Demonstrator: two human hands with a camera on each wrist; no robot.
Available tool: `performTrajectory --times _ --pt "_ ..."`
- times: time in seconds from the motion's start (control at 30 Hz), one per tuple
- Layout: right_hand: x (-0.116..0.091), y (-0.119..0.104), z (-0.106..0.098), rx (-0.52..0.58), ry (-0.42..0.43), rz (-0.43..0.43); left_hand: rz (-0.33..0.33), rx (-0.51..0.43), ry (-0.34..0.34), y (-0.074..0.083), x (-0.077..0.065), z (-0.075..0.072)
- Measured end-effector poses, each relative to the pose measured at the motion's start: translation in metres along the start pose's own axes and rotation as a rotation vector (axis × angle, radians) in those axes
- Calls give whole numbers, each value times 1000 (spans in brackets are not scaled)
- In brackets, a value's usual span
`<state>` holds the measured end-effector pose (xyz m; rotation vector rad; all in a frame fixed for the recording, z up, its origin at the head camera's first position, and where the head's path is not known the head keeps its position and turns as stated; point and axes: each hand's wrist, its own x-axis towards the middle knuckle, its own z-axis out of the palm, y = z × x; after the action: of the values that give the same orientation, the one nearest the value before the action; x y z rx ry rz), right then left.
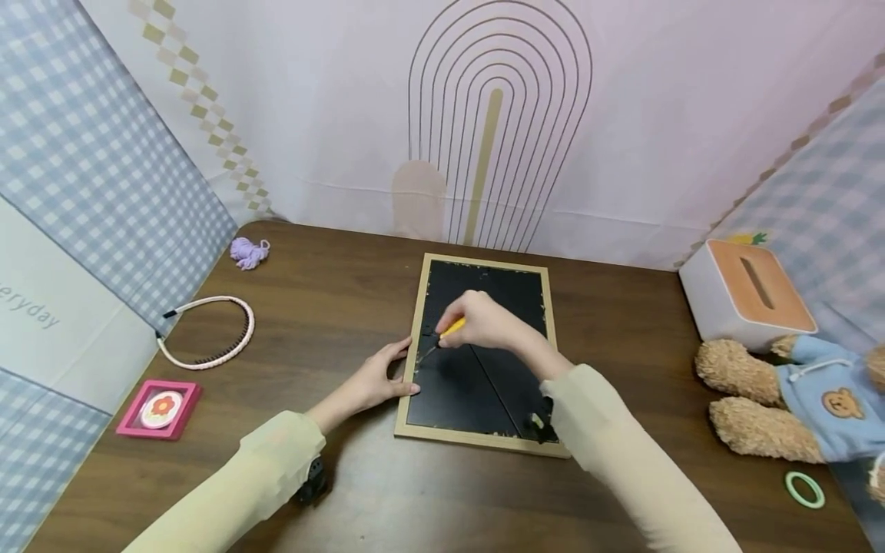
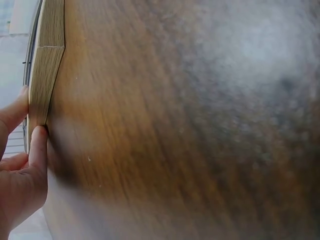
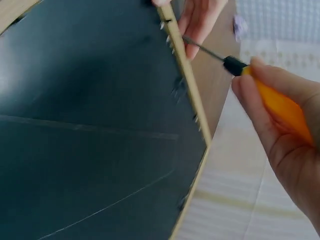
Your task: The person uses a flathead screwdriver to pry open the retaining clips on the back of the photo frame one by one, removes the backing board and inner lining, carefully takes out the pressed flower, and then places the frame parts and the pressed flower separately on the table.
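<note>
A picture frame (image 1: 484,441) with a pale wooden rim lies back side up, its black backing board (image 1: 452,395) showing. Small metal tabs line the rim's inner edge. My right hand (image 1: 477,319) grips the yellow handle of a screwdriver (image 3: 280,105). The thin shaft slants down to the frame's left inner edge in the head view. At that same left side, my left hand (image 1: 376,376) steadies the rim, thumb on top and the straight fingers spread along the outer side. The left wrist view shows fingertips (image 2: 38,135) pressing the frame's wooden side.
On the left lie a purple yarn bundle (image 1: 247,253), a headband (image 1: 250,319) and a pink box (image 1: 187,411). To the right are a tissue box (image 1: 712,303), a teddy bear (image 1: 802,407) and a green ring (image 1: 793,495). A curtain hangs behind the table.
</note>
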<state>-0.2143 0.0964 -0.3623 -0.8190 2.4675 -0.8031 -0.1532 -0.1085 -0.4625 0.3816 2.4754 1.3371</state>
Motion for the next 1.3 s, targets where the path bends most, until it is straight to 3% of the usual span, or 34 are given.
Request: performTrajectory --times 0.17,0.3,0.43,0.57,0.73,0.83,0.97,1.07,1.17,1.3 --pt "-20 25 -1 154 97 96 -43 18 -3 3 -1 1" --pt "-32 40 0 290 183 174 -80 23 48 9 -6 7" --pt "-40 52 -3 394 279 190 -74 31 92 19 -16 21" --pt "-45 60 -7 438 315 191 -47 51 119 25 -33 31" --pt "-46 67 -8 415 297 203 -46 58 123 28 -47 35" --pt "-41 70 -6 378 291 209 -93 40 122 30 -33 26" --pt "-28 77 -1 329 305 209 -98 85 149 27 13 6" --pt "-20 81 6 297 277 213 -89 128 127 22 42 -4" --pt "-15 84 13 269 221 219 -121 126 73 18 54 -9" --pt "-15 88 17 263 191 209 -120 104 55 17 55 -7"
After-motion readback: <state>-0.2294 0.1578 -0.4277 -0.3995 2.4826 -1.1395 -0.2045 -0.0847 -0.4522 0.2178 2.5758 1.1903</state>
